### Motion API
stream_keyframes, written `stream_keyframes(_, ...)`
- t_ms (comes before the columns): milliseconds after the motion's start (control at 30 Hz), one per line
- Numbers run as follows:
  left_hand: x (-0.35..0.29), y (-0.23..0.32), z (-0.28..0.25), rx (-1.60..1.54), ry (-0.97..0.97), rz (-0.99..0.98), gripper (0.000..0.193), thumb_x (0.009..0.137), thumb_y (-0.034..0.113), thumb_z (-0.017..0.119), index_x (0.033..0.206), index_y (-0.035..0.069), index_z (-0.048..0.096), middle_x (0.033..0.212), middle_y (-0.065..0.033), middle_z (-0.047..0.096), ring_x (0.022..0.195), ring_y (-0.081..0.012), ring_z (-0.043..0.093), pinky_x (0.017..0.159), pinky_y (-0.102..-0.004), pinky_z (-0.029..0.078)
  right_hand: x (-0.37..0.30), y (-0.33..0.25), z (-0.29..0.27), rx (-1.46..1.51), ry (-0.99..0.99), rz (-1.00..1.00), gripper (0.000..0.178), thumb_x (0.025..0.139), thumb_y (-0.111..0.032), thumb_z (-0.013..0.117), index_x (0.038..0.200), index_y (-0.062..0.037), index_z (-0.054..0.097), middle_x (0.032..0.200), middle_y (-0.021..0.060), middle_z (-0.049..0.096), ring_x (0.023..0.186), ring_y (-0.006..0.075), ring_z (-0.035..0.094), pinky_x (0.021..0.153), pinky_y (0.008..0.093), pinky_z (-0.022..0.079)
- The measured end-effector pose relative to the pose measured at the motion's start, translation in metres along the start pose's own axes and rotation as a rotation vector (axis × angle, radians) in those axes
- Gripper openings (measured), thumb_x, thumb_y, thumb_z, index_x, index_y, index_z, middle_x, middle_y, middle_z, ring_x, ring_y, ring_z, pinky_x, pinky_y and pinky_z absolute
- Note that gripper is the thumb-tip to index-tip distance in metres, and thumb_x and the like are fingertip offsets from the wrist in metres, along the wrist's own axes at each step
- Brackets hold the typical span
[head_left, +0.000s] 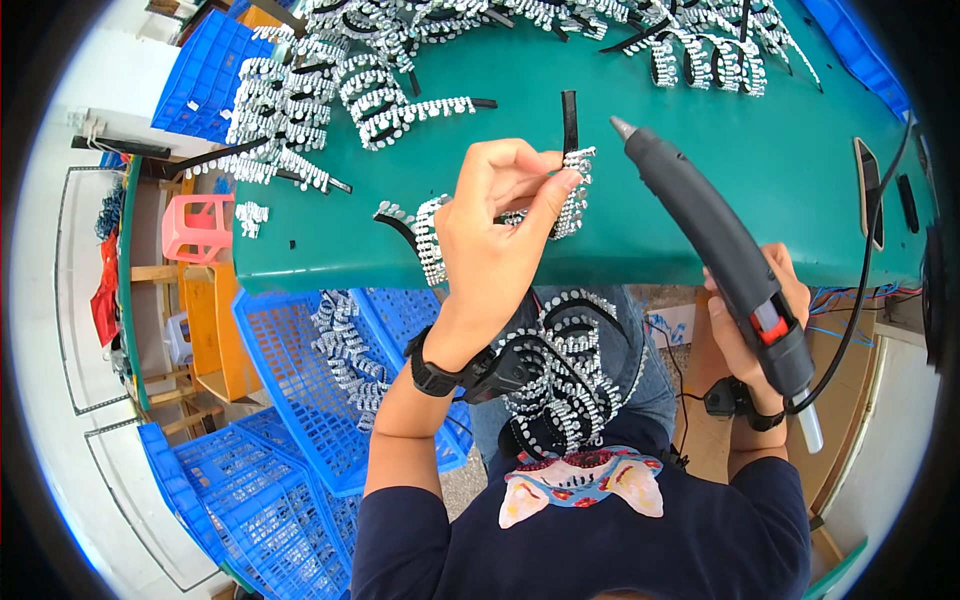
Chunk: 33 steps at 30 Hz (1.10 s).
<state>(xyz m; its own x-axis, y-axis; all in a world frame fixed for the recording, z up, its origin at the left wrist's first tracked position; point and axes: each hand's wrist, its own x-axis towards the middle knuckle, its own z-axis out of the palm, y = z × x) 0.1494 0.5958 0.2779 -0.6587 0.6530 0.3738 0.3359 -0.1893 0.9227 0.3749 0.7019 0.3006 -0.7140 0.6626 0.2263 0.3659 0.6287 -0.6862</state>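
My left hand [488, 225] pinches a black strip studded with white beads [573, 205] between thumb and fingers, above the near edge of the green table [690, 215]. The strip's bare black end points away from me, and its other beaded end curls out to the left of my wrist. My right hand [732, 335] is wrapped around a black hot glue gun [705, 205]. Its metal nozzle lies a little right of the strip's black end, apart from it. A clear glue stick [810, 428] sticks out of the gun's back end.
Tangled beaded strips [285, 105] are heaped along the table's far side, and more strips [565, 380] lie on my lap. Blue crates [290, 350] stand at the left. A phone [868, 190] lies at the right, beside the gun's black cable [862, 290]. A pink stool [198, 228] stands beyond.
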Motion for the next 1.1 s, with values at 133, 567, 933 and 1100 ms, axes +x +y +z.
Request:
stream_keyframes(133,0.005,0.011,0.000,-0.103,-0.026,-0.183,0.027,0.081,0.004,0.068,0.103,0.001,0.053,0.092,-0.0117,0.068,0.082,-0.0132,0.066,0.070,-0.0230,0.052,0.001,0.015,0.029,0.605,0.161,0.108,0.020,0.071,0.003,0.059,0.091,0.0012,0.062,0.081,0.0086,0.062,0.080,0.0189,0.059,0.079,0.0352,0.049)
stream_keyframes(567,0.009,0.014,-0.005,-0.032,-0.064,-0.205,0.016,0.083,0.010,0.067,0.093,-0.001,0.063,0.083,-0.0060,0.067,0.073,-0.0080,0.063,0.055,-0.0192,0.048,0.040,0.039,0.054,1.269,0.124,0.101,0.039,0.069,-0.023,0.054,0.094,0.0069,0.052,0.073,0.0174,0.056,0.076,0.0312,0.060,0.076,0.0438,0.047)
stream_keyframes(933,0.008,0.009,-0.005,-0.020,-0.029,-0.166,0.015,0.085,0.010,0.064,0.095,0.000,0.061,0.082,-0.0045,0.066,0.069,-0.0053,0.060,0.052,-0.0177,0.045,0.043,0.054,0.054,1.414,0.028,0.087,0.038,0.070,-0.024,0.052,0.094,0.0058,0.051,0.076,0.0209,0.060,0.081,0.0340,0.061,0.082,0.0431,0.046)
stream_keyframes(1100,0.008,0.014,-0.003,0.005,-0.052,-0.153,0.013,0.087,0.002,0.053,0.096,-0.006,0.059,0.083,-0.0094,0.064,0.070,-0.0131,0.061,0.064,-0.0250,0.051,0.043,0.056,0.054,1.427,0.031,0.084,0.038,0.070,-0.023,0.052,0.094,0.0061,0.051,0.076,0.0211,0.060,0.082,0.0344,0.061,0.082,0.0433,0.046)
